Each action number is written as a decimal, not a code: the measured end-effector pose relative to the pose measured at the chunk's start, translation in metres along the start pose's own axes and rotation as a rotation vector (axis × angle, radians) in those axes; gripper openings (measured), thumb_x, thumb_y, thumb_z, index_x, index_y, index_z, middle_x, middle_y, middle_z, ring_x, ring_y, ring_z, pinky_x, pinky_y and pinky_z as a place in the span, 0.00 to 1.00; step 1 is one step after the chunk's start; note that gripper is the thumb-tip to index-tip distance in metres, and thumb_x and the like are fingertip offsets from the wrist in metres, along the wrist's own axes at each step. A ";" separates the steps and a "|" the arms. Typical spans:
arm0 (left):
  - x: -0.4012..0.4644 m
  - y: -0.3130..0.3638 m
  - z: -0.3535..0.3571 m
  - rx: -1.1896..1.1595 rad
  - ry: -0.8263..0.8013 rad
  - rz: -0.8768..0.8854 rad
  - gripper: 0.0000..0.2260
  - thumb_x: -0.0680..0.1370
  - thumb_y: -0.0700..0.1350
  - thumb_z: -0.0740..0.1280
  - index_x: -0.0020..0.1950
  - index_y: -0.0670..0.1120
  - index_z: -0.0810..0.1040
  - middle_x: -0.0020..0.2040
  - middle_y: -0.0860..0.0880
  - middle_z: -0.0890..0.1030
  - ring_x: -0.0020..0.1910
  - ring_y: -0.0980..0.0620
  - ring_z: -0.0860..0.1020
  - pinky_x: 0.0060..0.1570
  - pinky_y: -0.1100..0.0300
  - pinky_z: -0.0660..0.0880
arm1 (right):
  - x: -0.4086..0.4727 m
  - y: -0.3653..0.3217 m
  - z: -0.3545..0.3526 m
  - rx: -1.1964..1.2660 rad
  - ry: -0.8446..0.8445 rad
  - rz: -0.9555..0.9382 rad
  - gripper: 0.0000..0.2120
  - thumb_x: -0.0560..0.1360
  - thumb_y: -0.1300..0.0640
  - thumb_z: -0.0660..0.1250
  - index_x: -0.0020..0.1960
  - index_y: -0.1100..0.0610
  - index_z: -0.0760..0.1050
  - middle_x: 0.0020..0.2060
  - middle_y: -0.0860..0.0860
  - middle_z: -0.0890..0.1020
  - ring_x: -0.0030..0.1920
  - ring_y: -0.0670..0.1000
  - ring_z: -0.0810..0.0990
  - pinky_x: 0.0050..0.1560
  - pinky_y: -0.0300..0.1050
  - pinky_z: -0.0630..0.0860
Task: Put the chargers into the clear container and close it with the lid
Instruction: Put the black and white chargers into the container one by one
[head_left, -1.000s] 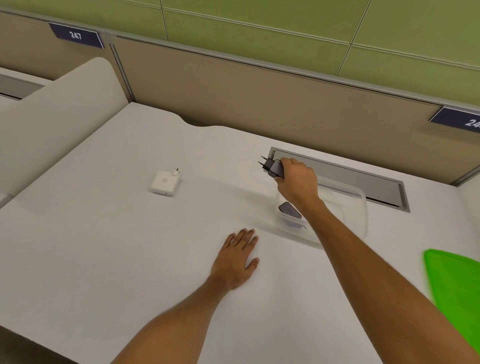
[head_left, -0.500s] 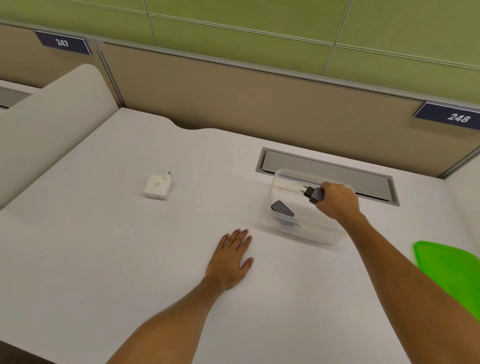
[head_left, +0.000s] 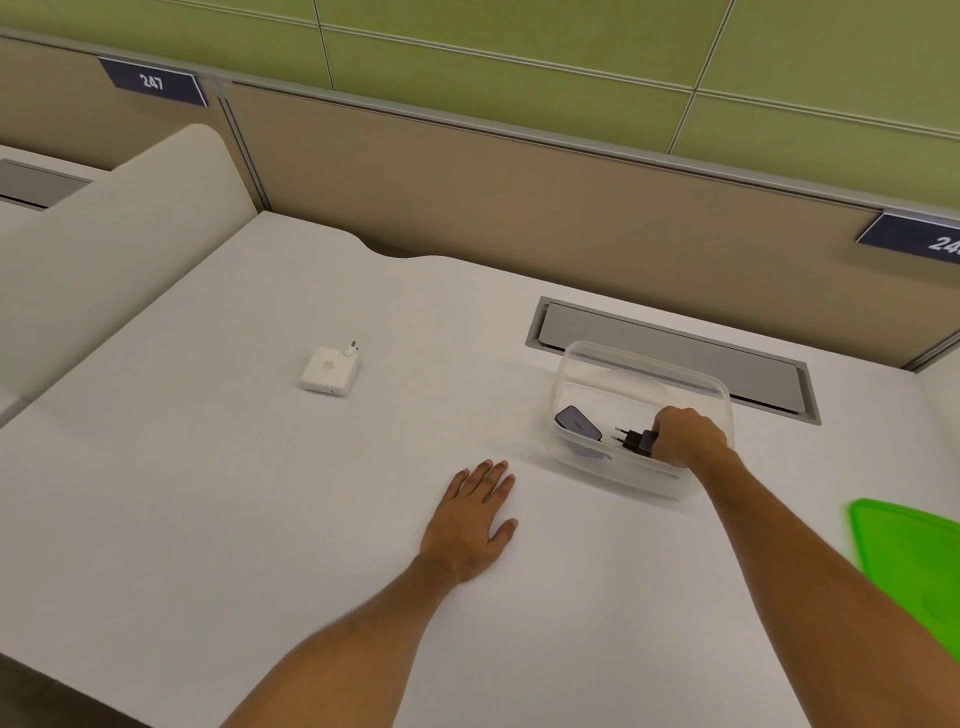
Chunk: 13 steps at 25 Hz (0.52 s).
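Observation:
The clear container (head_left: 644, 364) stands on the white desk at right of centre. My right hand (head_left: 685, 436) reaches down inside it, shut on a black charger (head_left: 635, 441) whose two pins point left. A dark flat charger (head_left: 577, 423) leans against the container's left inside wall. A white square charger (head_left: 330, 370) lies on the desk to the left, apart from everything. My left hand (head_left: 475, 519) rests flat on the desk, fingers spread, holding nothing. The green lid (head_left: 914, 566) lies at the right edge.
A grey cable hatch (head_left: 675, 343) is set into the desk just behind the container. A beige partition runs along the back, with number plates 247 (head_left: 151, 82) and another at the right. A rounded white divider (head_left: 104, 249) borders the desk on the left.
My right hand has carried the black charger from left of the container's rim over it and down inside. The left hand has stayed flat on the desk.

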<state>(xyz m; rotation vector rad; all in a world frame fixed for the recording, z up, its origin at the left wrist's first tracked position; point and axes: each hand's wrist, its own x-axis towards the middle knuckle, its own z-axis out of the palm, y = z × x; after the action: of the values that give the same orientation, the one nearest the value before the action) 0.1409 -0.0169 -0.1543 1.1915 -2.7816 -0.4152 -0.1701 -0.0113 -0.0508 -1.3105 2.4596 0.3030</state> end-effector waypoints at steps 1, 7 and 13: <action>0.000 0.000 0.000 -0.001 0.001 0.001 0.27 0.79 0.58 0.49 0.77 0.51 0.54 0.78 0.53 0.52 0.77 0.55 0.48 0.76 0.53 0.47 | 0.001 0.001 0.000 -0.001 -0.009 0.006 0.13 0.73 0.55 0.67 0.56 0.59 0.76 0.43 0.54 0.78 0.44 0.56 0.79 0.44 0.47 0.77; 0.001 -0.001 0.001 -0.004 0.004 0.005 0.27 0.79 0.58 0.49 0.77 0.50 0.54 0.78 0.53 0.53 0.77 0.54 0.48 0.76 0.51 0.49 | 0.009 -0.015 -0.023 0.097 0.095 0.003 0.15 0.68 0.56 0.73 0.53 0.58 0.79 0.49 0.56 0.83 0.47 0.58 0.81 0.45 0.47 0.77; 0.001 -0.001 0.001 0.056 -0.018 -0.005 0.28 0.79 0.59 0.48 0.77 0.50 0.53 0.79 0.51 0.52 0.77 0.49 0.48 0.75 0.46 0.48 | 0.005 -0.098 -0.060 0.306 0.258 -0.185 0.11 0.68 0.50 0.71 0.48 0.53 0.80 0.45 0.53 0.84 0.46 0.58 0.81 0.43 0.43 0.72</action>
<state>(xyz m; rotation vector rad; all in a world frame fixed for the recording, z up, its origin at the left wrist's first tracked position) 0.1404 -0.0178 -0.1553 1.2122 -2.8241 -0.3516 -0.1032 -0.0897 -0.0004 -1.5001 2.4338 -0.2949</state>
